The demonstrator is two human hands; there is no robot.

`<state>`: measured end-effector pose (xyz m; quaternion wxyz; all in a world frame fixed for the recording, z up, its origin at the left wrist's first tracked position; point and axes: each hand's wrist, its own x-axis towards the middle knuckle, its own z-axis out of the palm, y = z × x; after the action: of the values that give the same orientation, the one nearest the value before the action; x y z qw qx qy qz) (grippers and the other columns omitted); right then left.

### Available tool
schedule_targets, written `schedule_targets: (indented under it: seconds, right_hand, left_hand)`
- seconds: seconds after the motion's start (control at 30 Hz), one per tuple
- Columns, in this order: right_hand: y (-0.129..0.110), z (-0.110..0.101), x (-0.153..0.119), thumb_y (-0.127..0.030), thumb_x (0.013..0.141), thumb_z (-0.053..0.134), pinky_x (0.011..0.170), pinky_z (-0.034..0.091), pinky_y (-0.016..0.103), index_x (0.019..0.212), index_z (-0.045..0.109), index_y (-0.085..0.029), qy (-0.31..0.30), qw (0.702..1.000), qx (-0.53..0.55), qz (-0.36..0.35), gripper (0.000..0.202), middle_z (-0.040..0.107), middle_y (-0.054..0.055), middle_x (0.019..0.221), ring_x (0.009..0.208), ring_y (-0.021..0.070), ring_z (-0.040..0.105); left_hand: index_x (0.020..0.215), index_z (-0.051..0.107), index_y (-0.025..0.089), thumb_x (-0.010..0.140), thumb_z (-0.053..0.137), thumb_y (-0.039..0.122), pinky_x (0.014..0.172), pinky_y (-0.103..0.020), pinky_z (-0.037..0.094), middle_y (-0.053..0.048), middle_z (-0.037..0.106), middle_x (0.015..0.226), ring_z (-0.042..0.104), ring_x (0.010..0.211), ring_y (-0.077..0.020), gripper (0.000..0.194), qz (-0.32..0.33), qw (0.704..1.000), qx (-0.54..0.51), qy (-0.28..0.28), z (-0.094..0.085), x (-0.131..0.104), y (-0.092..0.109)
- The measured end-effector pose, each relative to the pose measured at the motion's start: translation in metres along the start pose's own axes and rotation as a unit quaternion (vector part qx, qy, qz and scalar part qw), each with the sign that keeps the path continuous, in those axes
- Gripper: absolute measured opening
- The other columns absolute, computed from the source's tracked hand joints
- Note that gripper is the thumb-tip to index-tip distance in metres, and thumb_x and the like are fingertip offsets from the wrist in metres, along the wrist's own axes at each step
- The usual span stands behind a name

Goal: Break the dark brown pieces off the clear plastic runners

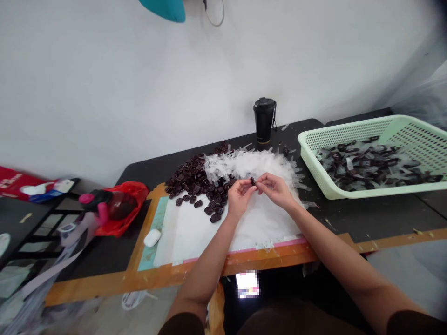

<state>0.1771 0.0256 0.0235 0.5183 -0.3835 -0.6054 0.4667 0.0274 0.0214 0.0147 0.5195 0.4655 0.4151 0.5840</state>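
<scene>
My left hand (239,194) pinches a small glossy dark brown piece (253,181) between thumb and fingers, above the white sheet. From the other side my right hand (275,189) is closed too, its fingertips meeting at the same piece; a thin wrapper there, if any, is too small to make out. To the left of my hands spreads a pile of loose dark brown pieces (190,174). Just behind them lies a heap of translucent white plastic sleeves (254,163). Both rest partly on the white sheet (195,235) on the black table.
At the right stands a pale green basket (331,190) with several dark pieces in clear plastic. A black lidded cup (264,122) stands by the wall. On the left are a white case (152,237) and a red tray (122,225) holding a bottle (120,205). A lit screen (247,284) glows below the table edge.
</scene>
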Motion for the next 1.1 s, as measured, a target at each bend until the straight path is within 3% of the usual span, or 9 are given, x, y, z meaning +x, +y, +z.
schedule_targets:
  seconds: [0.17,0.4,0.6,0.77,0.9,1.1]
  right_hand:
    - [0.005,0.01,-0.004,-0.045,0.082,0.067,0.057,0.05,0.028,0.082,0.056,-0.017,0.044,0.999,0.031,-0.002,0.029,0.064,0.002,0.067,0.056,0.0143,0.063]
    - [0.01,0.006,-0.005,-0.041,0.085,0.063,0.057,0.051,0.027,0.082,0.057,-0.018,0.025,0.998,-0.044,-0.043,0.024,0.067,0.004,0.073,0.062,0.0164,0.067]
    - [0.016,-0.004,0.003,-0.041,0.084,0.063,0.073,0.053,0.033,0.085,0.068,-0.018,0.01,0.995,-0.09,-0.042,0.023,0.072,0.005,0.082,0.077,0.02,0.067]
    - [0.017,-0.008,0.007,-0.033,0.083,0.064,0.082,0.049,0.036,0.086,0.074,-0.022,0.024,0.986,-0.131,-0.104,0.014,0.074,0.006,0.089,0.087,0.0215,0.066]
    - [0.017,-0.005,0.005,-0.027,0.082,0.063,0.074,0.048,0.032,0.093,0.073,-0.022,0.059,0.981,-0.159,-0.097,0.015,0.072,0.004,0.087,0.079,0.0186,0.063]
    - [0.02,-0.001,0.003,-0.02,0.078,0.06,0.061,0.046,0.027,0.084,0.064,-0.019,0.083,0.98,-0.156,-0.092,0.007,0.065,0.003,0.082,0.063,0.0131,0.056]
  left_hand:
    - [0.085,0.065,0.016,0.062,0.083,0.028,0.077,-0.03,0.052,-0.004,0.07,0.081,0.066,0.076,-0.0145,0.031,-0.008,1.0,-0.009,0.01,0.001,-0.001,-0.001]
    - [0.087,0.065,0.015,0.062,0.082,0.026,0.082,-0.032,0.053,-0.005,0.071,0.088,0.067,0.082,-0.0149,0.032,-0.002,1.0,-0.012,-0.004,-0.004,0.002,-0.008]
    - [0.089,0.067,0.015,0.071,0.076,0.026,0.086,-0.034,0.054,-0.01,0.07,0.104,0.068,0.091,-0.0184,0.023,0.088,0.987,0.137,0.017,-0.005,0.0,-0.009]
    - [0.095,0.068,0.017,0.077,0.071,0.026,0.084,-0.034,0.057,-0.01,0.071,0.106,0.069,0.092,-0.0188,0.02,0.174,0.959,0.224,0.022,-0.006,-0.003,-0.011]
    - [0.097,0.068,0.018,0.081,0.068,0.026,0.082,-0.034,0.058,-0.01,0.071,0.106,0.07,0.091,-0.0188,0.018,0.238,0.932,0.273,0.005,-0.006,-0.004,-0.011]
    - [0.098,0.068,0.019,0.083,0.065,0.024,0.084,-0.035,0.059,-0.011,0.072,0.107,0.07,0.096,-0.0202,0.016,0.294,0.903,0.313,-0.013,-0.005,-0.006,-0.009]
